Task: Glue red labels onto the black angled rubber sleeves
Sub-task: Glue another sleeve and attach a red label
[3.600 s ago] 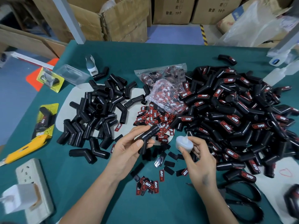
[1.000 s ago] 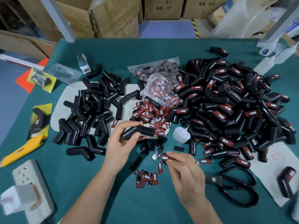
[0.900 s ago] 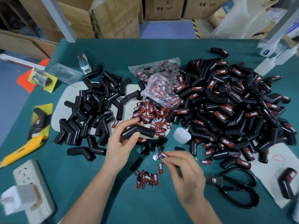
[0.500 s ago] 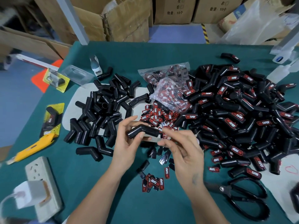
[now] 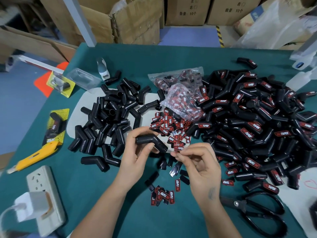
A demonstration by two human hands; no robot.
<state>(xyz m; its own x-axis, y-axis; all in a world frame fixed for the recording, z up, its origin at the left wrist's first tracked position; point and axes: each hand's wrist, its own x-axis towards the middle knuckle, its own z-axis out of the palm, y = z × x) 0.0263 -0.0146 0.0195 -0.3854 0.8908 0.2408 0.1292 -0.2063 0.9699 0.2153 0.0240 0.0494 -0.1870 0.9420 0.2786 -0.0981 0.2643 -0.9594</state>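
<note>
Two hands [image 5: 137, 157]; one scissors [image 5: 257, 212]; one yellow knife [image 5: 34, 155]; sleeves uncountable.

The scissors [image 5: 253, 213] at lower right are cut by the bottom edge, so the lower loop is incomplete. A dark object [image 5: 313, 213] at the right edge is mostly out of frame and cannot be identified. The power strip [image 5: 45, 191] at lower left loses its near end to the frame edge, and the cable of the white charger [image 5: 29, 203] runs off the left side. The right hand [image 5: 200, 167] hides whatever its fingertips pinch; a label cannot be made out there. The labels inside the plastic bags [image 5: 180, 93] are blurred behind the film. The white bottles [image 5: 301, 79] at upper right are partly cut off and washed out.
</note>
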